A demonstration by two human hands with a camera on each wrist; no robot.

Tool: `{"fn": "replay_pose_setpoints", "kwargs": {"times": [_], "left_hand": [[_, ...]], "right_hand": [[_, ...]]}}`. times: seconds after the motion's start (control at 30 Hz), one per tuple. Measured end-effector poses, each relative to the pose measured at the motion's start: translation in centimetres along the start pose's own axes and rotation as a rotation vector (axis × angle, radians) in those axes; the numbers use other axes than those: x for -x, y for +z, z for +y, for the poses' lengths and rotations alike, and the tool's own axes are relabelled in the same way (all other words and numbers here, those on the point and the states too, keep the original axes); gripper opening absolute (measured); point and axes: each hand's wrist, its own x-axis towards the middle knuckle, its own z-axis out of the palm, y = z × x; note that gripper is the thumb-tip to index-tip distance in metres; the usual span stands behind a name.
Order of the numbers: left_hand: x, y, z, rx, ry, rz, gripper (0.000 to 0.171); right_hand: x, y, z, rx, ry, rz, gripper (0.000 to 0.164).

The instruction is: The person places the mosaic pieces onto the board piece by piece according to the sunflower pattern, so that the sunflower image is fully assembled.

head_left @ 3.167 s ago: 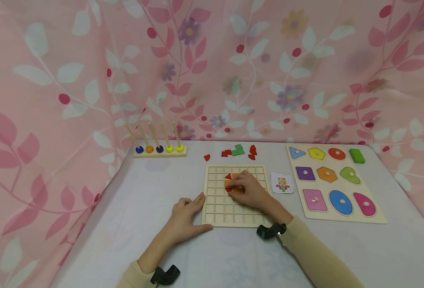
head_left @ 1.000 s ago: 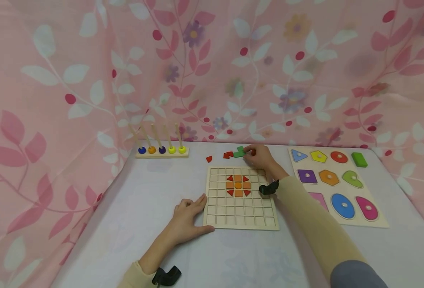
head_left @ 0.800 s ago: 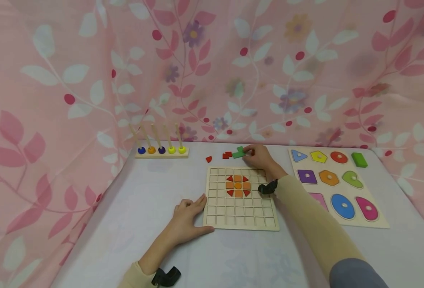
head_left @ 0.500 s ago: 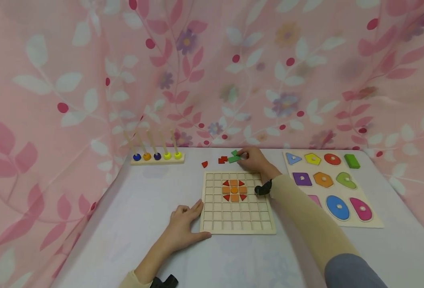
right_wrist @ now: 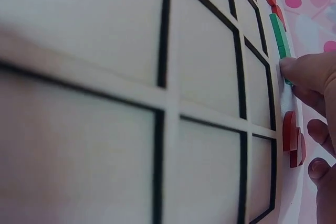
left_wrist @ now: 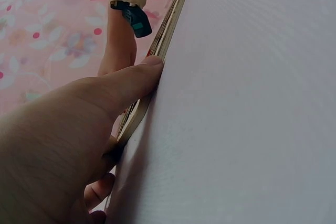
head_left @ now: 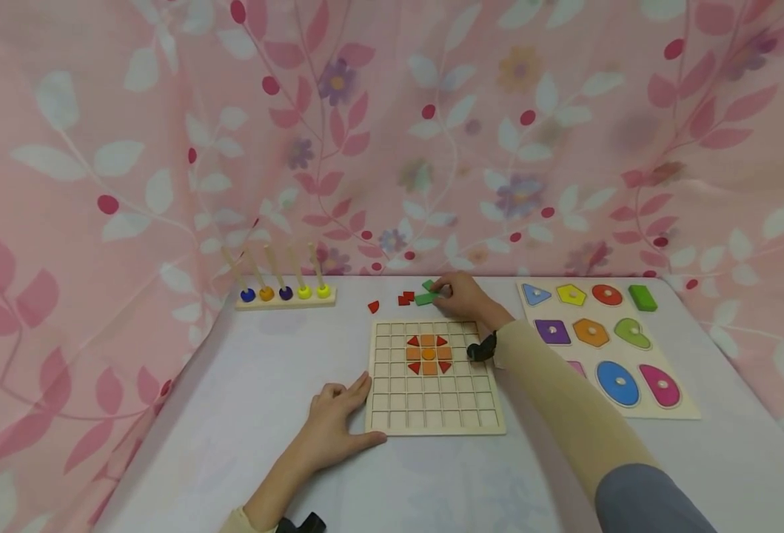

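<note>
A pale wooden grid board (head_left: 435, 420) lies on the table, bearing an orange disc (head_left: 428, 354) ringed by orange squares and red corner pieces. My left hand (head_left: 334, 422) rests at the board's left side, thumb along the near corner and fingers extended against the edge. Beyond the far edge, my right hand (head_left: 463, 297) pinches at one of several small green blocks (head_left: 425, 299). In the right wrist view its thumb meets the end of the green row (right_wrist: 280, 35); the fingers partly hide that block. Red rounded pieces (right_wrist: 290, 130) lie close by its other fingers.
Left of the green blocks are red squares (head_left: 406, 298) and a red wedge (head_left: 374, 306). A peg stand (head_left: 285, 300) with coloured beads stands back left. A shape puzzle board (head_left: 681, 411) lies right, beside a green block (head_left: 642, 297). The right forearm crosses the board's right side.
My right hand has left the pattern on the grid, where a red piece now fills each corner, and moved to the green blocks. The left hand stays at the edge; the view shifts slightly.
</note>
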Motion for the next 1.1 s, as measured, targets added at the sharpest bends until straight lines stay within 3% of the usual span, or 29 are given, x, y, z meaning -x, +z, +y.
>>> {"fn": "replay_pose_setpoints", "kwargs": {"times": [0.47,0.73,0.9,1.1], "left_hand": [[0.4,0.0,-0.1,0.028,-0.022,0.004,0.101],[0.6,-0.3,0.0,0.029,-0.03,-0.003,0.101],[0.4,-0.5,0.0,0.034,-0.021,0.008,0.101],[0.0,-0.3,-0.3,0.008,-0.001,-0.008,0.101]], "right_hand": [[-0.5,0.7,0.0,0.056,-0.122,-0.016,0.025],[0.3,-0.1,-1.1,0.052,-0.117,0.011,0.028],[2.2,-0.5,-1.9,0.04,-0.162,0.086,0.028],[7.4,0.1,-3.7,-0.084,-0.049,0.107,0.027]]}}
